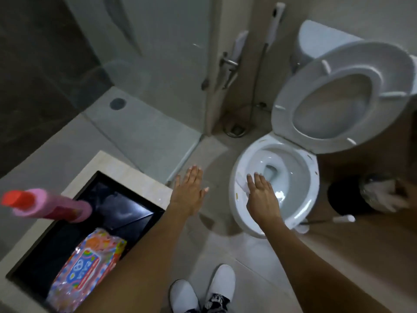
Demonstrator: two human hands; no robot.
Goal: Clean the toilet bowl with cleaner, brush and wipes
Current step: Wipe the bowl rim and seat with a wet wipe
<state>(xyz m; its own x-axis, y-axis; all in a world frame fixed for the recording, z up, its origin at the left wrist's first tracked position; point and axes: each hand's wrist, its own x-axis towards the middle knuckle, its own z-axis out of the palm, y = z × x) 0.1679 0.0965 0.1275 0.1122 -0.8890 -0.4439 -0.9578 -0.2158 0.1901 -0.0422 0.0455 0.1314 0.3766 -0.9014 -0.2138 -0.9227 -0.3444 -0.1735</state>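
The white toilet bowl (pixel 309 184) stands right of centre with its seat and lid (pixel 338 96) raised. My right hand (pixel 261 195) lies flat on the bowl's left rim, pressing a white wipe (pixel 241 184) against it. My left hand (pixel 189 190) hovers over the floor left of the bowl, fingers spread, holding nothing. A pink cleaner bottle (pixel 49 204) with a red cap stands on the left. Below it a colourful pack of wipes (pixel 88 267) lies in the black sink (pixel 126 206). The toilet brush (pixel 334 220) lies on the floor right of the bowl.
A black bin (pixel 347 195) with a liner and crumpled paper stands right of the toilet. A glass shower partition (pixel 158 64) and shower tray lie behind. A bidet sprayer (pixel 273 26) hangs on the wall. My white slippers (pixel 203 288) are on the tiled floor.
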